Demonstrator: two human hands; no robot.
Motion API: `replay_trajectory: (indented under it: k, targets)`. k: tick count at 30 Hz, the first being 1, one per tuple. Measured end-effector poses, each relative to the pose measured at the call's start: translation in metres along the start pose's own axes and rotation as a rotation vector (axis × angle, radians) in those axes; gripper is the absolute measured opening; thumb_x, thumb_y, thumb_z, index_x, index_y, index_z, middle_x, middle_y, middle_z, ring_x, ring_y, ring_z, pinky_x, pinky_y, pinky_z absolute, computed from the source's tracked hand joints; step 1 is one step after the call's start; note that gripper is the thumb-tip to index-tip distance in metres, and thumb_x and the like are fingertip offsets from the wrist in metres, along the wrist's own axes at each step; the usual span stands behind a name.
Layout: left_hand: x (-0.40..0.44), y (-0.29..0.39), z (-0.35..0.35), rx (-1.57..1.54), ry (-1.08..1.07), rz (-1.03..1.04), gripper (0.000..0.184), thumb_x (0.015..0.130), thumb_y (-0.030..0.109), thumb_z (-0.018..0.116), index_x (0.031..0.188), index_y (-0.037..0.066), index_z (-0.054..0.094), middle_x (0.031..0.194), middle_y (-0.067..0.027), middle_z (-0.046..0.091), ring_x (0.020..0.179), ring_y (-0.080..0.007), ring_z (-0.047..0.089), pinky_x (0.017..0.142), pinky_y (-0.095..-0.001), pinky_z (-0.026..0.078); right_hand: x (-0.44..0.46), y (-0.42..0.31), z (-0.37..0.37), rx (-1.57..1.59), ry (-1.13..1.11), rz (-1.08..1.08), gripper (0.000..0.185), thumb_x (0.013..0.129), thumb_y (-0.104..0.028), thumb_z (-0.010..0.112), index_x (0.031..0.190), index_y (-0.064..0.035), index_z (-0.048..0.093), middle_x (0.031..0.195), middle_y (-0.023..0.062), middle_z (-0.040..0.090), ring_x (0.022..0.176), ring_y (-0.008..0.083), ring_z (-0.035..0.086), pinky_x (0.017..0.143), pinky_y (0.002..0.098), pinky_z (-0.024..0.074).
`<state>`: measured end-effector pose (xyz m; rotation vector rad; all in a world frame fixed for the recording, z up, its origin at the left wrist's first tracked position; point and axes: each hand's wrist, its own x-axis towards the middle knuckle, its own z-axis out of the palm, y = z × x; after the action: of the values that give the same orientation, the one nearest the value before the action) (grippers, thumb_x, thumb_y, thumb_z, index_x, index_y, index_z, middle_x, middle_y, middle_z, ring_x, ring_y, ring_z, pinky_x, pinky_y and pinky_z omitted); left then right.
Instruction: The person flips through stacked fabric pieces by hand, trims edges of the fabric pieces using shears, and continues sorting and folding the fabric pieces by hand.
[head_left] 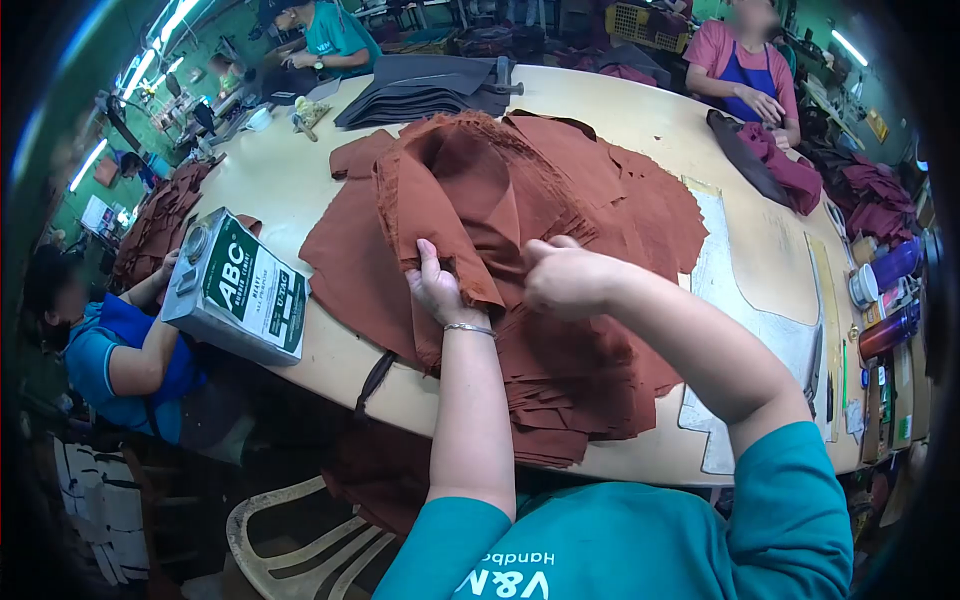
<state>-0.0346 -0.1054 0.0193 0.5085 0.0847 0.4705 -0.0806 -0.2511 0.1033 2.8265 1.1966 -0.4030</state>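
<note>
A large heap of rust-brown fabric pieces (590,370) with frayed edges lies stacked on the pale table (610,95). My left hand (437,283), with a bracelet at the wrist, is closed round the edge of a folded bundle of the fabric, its thumb on top. Just to the right, my right hand (560,277) is held over the heap with its fingers curled in. What the right fingers hold, if anything, is hidden.
A rubber cement can (240,290) stands at the table's left edge. Dark folded material (425,90) lies at the back. Metal templates (745,330) and a ruler (825,300) lie right. Co-workers (120,340) sit or stand around. A plastic chair (290,540) is below left.
</note>
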Motion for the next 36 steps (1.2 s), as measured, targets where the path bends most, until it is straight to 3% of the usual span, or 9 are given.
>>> replay_trajectory:
  k: [2,5,7,10,15,22,27,31,36]
  targets:
    - [-0.001,-0.002,0.004,0.043,0.011,0.028,0.028,0.085,0.012,0.051,0.111,0.000,0.048,0.105,-0.0077,0.054,0.093,-0.0170,0.053,0.080,-0.0286,0.043,-0.016,0.010,-0.008,-0.065,-0.071,0.070,0.008,0.063,-0.012,0.057,0.070,-0.0139,0.059,0.078,-0.0001,0.057,0.094,0.0226,0.044,0.078,0.0373,0.0379]
    - [0.002,-0.005,0.000,0.134,-0.027,0.029,0.028,0.086,0.013,0.051,0.111,0.001,0.048,0.104,-0.0089,0.054,0.090,-0.0175,0.054,0.077,-0.0284,0.045,-0.005,0.014,-0.016,0.231,0.702,0.164,0.009,0.069,-0.012,0.052,0.076,-0.0071,0.056,0.078,0.0107,0.058,0.082,0.0301,0.053,0.067,0.0425,0.0434]
    - [0.002,-0.004,-0.001,0.164,-0.110,0.010,0.027,0.086,0.014,0.050,0.109,0.001,0.048,0.102,-0.0105,0.055,0.088,-0.0179,0.055,0.075,-0.0282,0.046,0.022,-0.002,-0.032,0.475,0.898,0.245,0.011,0.070,-0.013,0.052,0.075,-0.0035,0.055,0.075,0.0145,0.057,0.077,0.0329,0.054,0.069,0.0414,0.0436]
    - [-0.013,0.009,0.017,0.107,-0.021,-0.148,0.024,0.088,0.018,0.047,0.104,0.000,0.047,0.095,-0.0117,0.056,0.083,-0.0181,0.056,0.070,-0.0284,0.048,0.065,-0.004,-0.025,0.690,0.816,0.343,0.034,0.067,-0.032,0.065,0.073,0.0000,0.055,0.076,0.0186,0.058,0.077,0.0328,0.056,0.070,0.0389,0.0444]
    - [0.010,-0.005,-0.009,0.082,-0.032,-0.076,0.037,0.085,0.035,0.051,0.098,0.001,0.047,0.092,-0.0102,0.053,0.079,-0.0175,0.055,0.068,-0.0276,0.048,0.089,0.005,-0.008,0.878,0.689,0.393,0.036,0.065,-0.033,0.069,0.072,-0.0006,0.056,0.071,0.0176,0.058,0.067,0.0317,0.057,0.063,0.0370,0.0447]
    - [0.006,-0.006,-0.001,0.213,-0.097,0.032,0.025,0.083,0.011,0.056,0.104,-0.001,0.051,0.098,-0.0089,0.056,0.083,-0.0159,0.056,0.074,-0.0266,0.047,0.093,0.011,0.009,0.841,0.808,0.274,0.022,0.078,-0.021,0.056,0.076,0.0010,0.056,0.075,0.0216,0.057,0.075,0.0354,0.057,0.065,0.0395,0.0442]
    - [0.008,-0.005,-0.002,0.099,0.028,0.058,0.029,0.084,0.012,0.053,0.110,0.000,0.049,0.102,-0.0093,0.054,0.087,-0.0172,0.055,0.077,-0.0300,0.046,0.079,0.009,0.018,0.670,1.013,0.500,0.021,0.079,-0.018,0.051,0.073,0.0021,0.053,0.076,0.0239,0.057,0.077,0.0392,0.055,0.069,0.0438,0.0430]
    - [0.023,-0.007,-0.033,-0.243,0.029,-0.231,0.033,0.085,0.014,0.052,0.114,0.001,0.045,0.108,-0.0101,0.051,0.093,-0.0200,0.053,0.080,-0.0325,0.045,0.059,0.021,0.037,0.616,0.970,0.672,0.018,0.079,-0.016,0.049,0.078,0.0010,0.052,0.079,0.0226,0.056,0.076,0.0388,0.053,0.069,0.0413,0.0431]
    - [0.019,-0.003,-0.025,-0.227,-0.034,-0.246,0.031,0.085,0.014,0.051,0.113,0.003,0.045,0.108,-0.0096,0.051,0.093,-0.0207,0.052,0.080,-0.0337,0.045,0.053,0.001,0.018,0.102,0.888,0.381,0.017,0.071,-0.009,0.049,0.088,-0.0080,0.051,0.097,0.0099,0.048,0.096,0.0289,0.045,0.077,0.0362,0.0404]
